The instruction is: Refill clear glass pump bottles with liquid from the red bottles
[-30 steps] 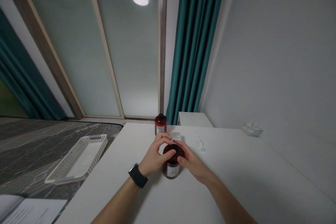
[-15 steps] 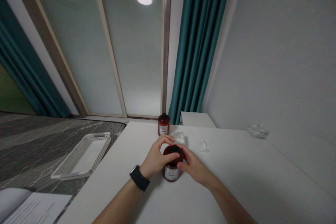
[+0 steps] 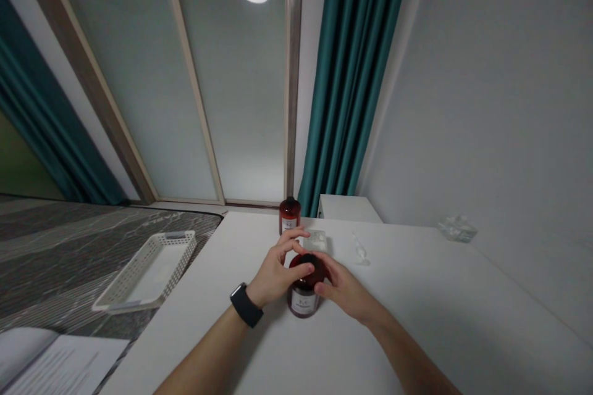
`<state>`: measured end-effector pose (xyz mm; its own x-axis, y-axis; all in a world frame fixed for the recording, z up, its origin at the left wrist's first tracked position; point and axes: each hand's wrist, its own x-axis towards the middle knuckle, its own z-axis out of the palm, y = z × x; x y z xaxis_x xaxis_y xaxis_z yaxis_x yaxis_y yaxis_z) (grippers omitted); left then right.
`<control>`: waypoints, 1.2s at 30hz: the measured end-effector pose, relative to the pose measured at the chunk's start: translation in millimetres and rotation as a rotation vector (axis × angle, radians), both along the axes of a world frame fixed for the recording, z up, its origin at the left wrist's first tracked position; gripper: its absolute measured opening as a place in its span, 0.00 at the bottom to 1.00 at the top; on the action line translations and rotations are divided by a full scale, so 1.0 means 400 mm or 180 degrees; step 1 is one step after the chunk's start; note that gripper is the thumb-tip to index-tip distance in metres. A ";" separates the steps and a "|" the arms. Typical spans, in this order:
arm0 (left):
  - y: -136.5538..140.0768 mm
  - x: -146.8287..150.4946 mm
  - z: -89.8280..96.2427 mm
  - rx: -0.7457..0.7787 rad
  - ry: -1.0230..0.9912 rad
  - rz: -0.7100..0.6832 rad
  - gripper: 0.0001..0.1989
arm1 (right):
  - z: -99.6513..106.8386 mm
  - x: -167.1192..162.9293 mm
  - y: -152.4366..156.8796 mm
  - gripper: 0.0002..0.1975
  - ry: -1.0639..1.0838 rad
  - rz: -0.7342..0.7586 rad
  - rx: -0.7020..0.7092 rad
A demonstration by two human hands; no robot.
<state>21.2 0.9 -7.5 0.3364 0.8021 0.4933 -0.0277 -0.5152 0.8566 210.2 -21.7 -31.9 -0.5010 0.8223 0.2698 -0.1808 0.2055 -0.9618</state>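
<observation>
A dark amber bottle (image 3: 304,302) with a white label stands upright on the white table in front of me. My left hand (image 3: 278,271), a dark watch on its wrist, has its thumb and fingers around the bottle's black cap (image 3: 309,259); part of the cap is hidden behind them. From the right side, my right hand (image 3: 340,287) grips the bottle's shoulder. Behind my left fingers stands a second amber bottle (image 3: 290,213) with a black top. Close by lies a small clear box (image 3: 315,239), partly covered by my hands.
A clear, whitish plastic piece (image 3: 361,252) lies right of the box. Crumpled clear plastic (image 3: 457,229) sits near the wall at the table's far right. Left of the table are a white perforated basket (image 3: 104,296) and an open booklet (image 3: 69,364). A white cabinet (image 3: 349,208) stands behind.
My left thumb and fingers have shifted slightly around the cap. The bottle stays in place, held by my right hand. The view has tilted a little.
</observation>
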 end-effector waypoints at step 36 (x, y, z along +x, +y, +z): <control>0.003 -0.090 0.023 -0.0148 0.0860 -0.0252 0.29 | -0.040 0.012 0.004 0.25 -0.0586 -0.0815 0.0319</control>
